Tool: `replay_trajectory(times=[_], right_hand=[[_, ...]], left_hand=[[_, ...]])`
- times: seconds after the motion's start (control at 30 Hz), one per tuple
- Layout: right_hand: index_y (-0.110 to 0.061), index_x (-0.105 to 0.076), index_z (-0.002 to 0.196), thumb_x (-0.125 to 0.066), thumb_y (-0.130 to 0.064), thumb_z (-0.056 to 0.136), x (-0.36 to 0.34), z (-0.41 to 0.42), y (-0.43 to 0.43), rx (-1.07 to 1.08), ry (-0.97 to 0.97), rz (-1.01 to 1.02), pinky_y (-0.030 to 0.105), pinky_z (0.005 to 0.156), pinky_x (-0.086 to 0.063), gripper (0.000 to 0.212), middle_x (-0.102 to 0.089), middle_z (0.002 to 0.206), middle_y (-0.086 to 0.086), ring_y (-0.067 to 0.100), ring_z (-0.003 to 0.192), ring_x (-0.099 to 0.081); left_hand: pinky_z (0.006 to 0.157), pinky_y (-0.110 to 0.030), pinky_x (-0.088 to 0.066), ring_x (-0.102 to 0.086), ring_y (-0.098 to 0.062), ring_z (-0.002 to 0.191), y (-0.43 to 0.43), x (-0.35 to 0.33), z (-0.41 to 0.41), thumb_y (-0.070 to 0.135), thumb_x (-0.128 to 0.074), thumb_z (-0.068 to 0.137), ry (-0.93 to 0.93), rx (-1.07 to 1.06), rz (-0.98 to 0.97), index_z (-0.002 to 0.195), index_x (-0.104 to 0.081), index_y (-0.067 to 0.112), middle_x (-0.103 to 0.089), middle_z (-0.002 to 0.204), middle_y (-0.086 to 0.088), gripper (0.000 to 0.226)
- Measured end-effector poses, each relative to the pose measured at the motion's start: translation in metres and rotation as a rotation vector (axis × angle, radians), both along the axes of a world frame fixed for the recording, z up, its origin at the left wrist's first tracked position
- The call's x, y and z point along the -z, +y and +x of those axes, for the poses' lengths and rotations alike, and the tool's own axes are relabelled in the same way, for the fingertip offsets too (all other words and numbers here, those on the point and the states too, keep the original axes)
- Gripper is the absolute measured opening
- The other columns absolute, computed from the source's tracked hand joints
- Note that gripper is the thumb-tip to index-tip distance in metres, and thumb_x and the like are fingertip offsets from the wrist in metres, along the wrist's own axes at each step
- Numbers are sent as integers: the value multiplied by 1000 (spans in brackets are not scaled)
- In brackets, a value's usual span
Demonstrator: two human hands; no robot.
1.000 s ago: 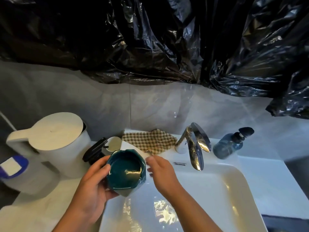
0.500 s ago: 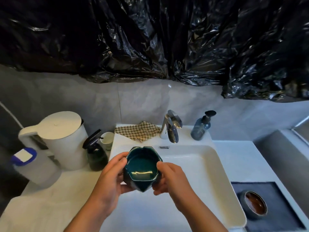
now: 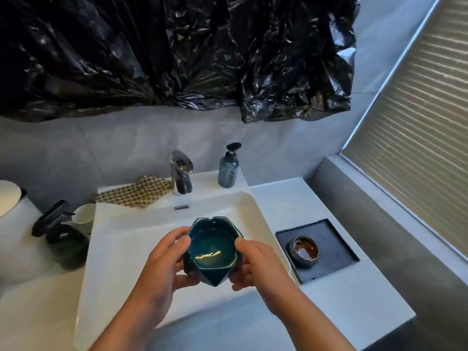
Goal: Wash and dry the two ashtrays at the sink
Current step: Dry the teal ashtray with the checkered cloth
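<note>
White sink (image 3: pixel 121 239). Over sink: teal ashtray (image 3: pixel 212 252), glossy blue-green, pale gold glint inside. Right of sink: second ashtray (image 3: pixel 304 250), amber-brown inside, dark grey outside, on black tray (image 3: pixel 336 239). Sink back-left corner: cloth (image 3: pixel 136 191), beige-brown check. Sink back edge: chrome tap (image 3: pixel 181 173); smoky blue soap bottle (image 3: pixel 228 171), black pump. Left of sink: dark green spray bottle (image 3: pixel 65 244), black trigger; white cup (image 3: pixel 84 216). White table (image 3: pixel 354 312). Above sink: pale grey wall (image 3: pixel 126 148), glossy black plastic sheet (image 3: pixel 177 51). Far right of sink: grey blind (image 3: pixel 417 122), horizontal stripes.

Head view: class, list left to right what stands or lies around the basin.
Dark spray bottle, white cup, checked cloth, tap, blue soap dispenser, brown ashtray on its dark tray.
</note>
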State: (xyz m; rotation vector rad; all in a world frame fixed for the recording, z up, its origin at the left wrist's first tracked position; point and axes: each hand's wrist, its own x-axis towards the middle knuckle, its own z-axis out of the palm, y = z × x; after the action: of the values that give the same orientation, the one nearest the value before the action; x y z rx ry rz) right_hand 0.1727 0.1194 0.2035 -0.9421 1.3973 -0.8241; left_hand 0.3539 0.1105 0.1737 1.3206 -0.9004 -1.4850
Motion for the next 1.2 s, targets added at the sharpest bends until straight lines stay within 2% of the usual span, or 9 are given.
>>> replay_trajectory(times=[0.2, 0.3, 0.4, 0.47, 0.6, 0.7, 0.83, 1.0, 1.2], right_hand=[[2, -66, 96, -46, -27, 102, 0, -70, 21, 96, -9, 12, 37, 65, -58, 35, -65, 65, 12, 26, 63, -60], [-3, -64, 86, -46, -23, 101, 3, -113, 31, 142, -32, 20, 35, 61, -56, 30, -64, 62, 11, 26, 62, -55], [-4, -61, 85, -45, -20, 100, 7, -167, 45, 184, -65, 26, 32, 57, -55, 27, -61, 63, 12, 27, 61, -52], [1, -64, 89, -46, -20, 101, 11, -207, 58, 223, -71, 37, 32, 56, -55, 30, -61, 63, 14, 25, 57, -53], [11, -64, 100, -46, -22, 102, 23, -293, 88, 288, -47, 58, 39, 65, -58, 38, -64, 64, 14, 25, 59, -57], [5, -66, 97, -48, -28, 99, 30, -352, 112, 342, -31, 88, 40, 67, -59, 38, -66, 64, 14, 24, 59, -61], [8, -59, 95, -51, -26, 98, 33, -412, 142, 413, -47, 105, 34, 59, -54, 34, -59, 66, 17, 28, 60, -55], [12, -58, 105, -45, -22, 103, 39, -453, 156, 382, -7, 111, 35, 61, -56, 36, -60, 71, 18, 27, 62, -58], [11, -58, 109, -45, -22, 103, 41, -456, 126, 304, -39, 122, 40, 69, -57, 36, -61, 70, 15, 28, 67, -57]], left_hand=[[74, -49, -59, -67, -36, 100, 3, 0, -68, 33, -54, 98, 14, 110, -11, 113, -69, 29, -69, 116, -12, 21], [78, -55, -58, -68, -36, 97, 6, 0, -112, 29, -51, 100, 9, 155, -7, 113, -69, 27, -72, 111, -13, 23], [71, -47, -59, -68, -36, 96, 12, -1, -166, 34, -59, 93, 2, 215, -7, 113, -69, 29, -72, 109, -13, 23], [68, -43, -58, -67, -33, 89, 19, -2, -207, 40, -61, 81, -5, 261, 15, 115, -68, 26, -71, 105, -15, 37], [67, -43, -58, -66, -33, 88, 35, 5, -293, 39, -62, 76, 1, 348, 73, 117, -66, 17, -70, 106, -18, 46], [65, -39, -56, -64, -29, 88, 49, 16, -353, 39, -62, 81, -32, 430, 104, 116, -65, 14, -66, 104, -14, 43], [64, -36, -55, -63, -23, 81, 68, 22, -419, 25, -49, 101, -46, 521, 139, 108, -65, 9, -62, 92, -14, 23], [72, -43, -58, -66, -26, 83, 78, 25, -458, 22, -49, 100, -39, 525, 189, 112, -65, 4, -65, 99, -26, 27], [68, -38, -57, -67, -24, 80, 61, 23, -454, 24, -55, 98, -28, 448, 194, 113, -65, 5, -69, 95, -17, 27]])
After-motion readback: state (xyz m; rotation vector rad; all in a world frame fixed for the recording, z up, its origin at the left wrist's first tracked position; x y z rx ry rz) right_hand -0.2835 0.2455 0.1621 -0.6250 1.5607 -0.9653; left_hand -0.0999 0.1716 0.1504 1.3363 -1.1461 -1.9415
